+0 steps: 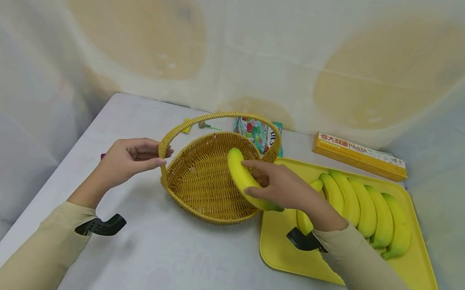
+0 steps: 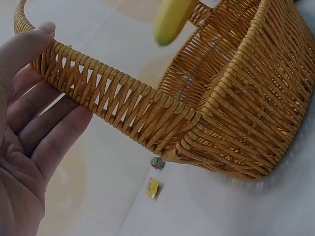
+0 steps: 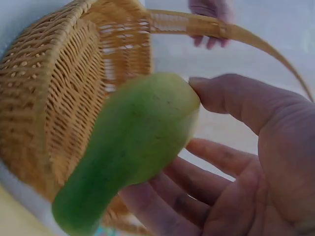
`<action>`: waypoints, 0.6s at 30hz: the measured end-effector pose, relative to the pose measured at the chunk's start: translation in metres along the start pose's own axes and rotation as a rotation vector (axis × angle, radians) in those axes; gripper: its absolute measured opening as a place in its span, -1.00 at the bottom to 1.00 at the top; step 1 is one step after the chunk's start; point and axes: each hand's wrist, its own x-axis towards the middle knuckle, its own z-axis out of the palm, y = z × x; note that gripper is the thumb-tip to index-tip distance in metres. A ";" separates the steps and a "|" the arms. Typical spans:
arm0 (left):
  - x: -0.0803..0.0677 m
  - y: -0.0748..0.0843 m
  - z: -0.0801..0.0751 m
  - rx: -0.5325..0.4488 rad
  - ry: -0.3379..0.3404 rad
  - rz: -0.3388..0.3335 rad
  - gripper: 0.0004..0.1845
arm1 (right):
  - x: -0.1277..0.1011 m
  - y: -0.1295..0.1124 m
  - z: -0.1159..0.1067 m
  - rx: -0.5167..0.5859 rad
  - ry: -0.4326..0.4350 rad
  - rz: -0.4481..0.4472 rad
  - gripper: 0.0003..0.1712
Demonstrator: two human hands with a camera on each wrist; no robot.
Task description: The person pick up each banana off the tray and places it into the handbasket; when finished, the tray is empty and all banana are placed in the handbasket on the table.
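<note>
Banana [image 1: 245,180] is held over the right half of the wicker basket [image 1: 204,188], above its rim, one end pointing into the bowl. Left to right: left hand [image 1: 127,160] at the basket handle [image 1: 218,116] near its left base, fingers nearly straight, thumb on the handle top, fingers under it, a light touch and no tight grip. Basket sits mid-worktop [image 1: 179,266]. Right hand [image 1: 286,187] grips the banana, thumb over it, fingers curled beneath. Yellow tray [image 1: 287,262] just right of basket, touching or nearly so, carries a row of bananas [image 1: 362,208]. Behind: snack packet [image 1: 258,134], yellow pasta box [image 1: 360,155].
</note>
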 end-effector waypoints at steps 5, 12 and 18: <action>0.001 -0.001 0.000 0.010 -0.004 0.002 -0.66 | 0.046 -0.011 0.022 -0.025 -0.019 0.051 -0.21; 0.001 -0.001 0.001 0.009 -0.006 0.005 -0.67 | 0.090 -0.021 0.071 -0.093 -0.033 0.074 -0.20; 0.000 0.000 0.000 0.052 -0.005 0.003 -0.67 | 0.105 -0.035 0.100 -0.133 -0.083 0.067 -0.09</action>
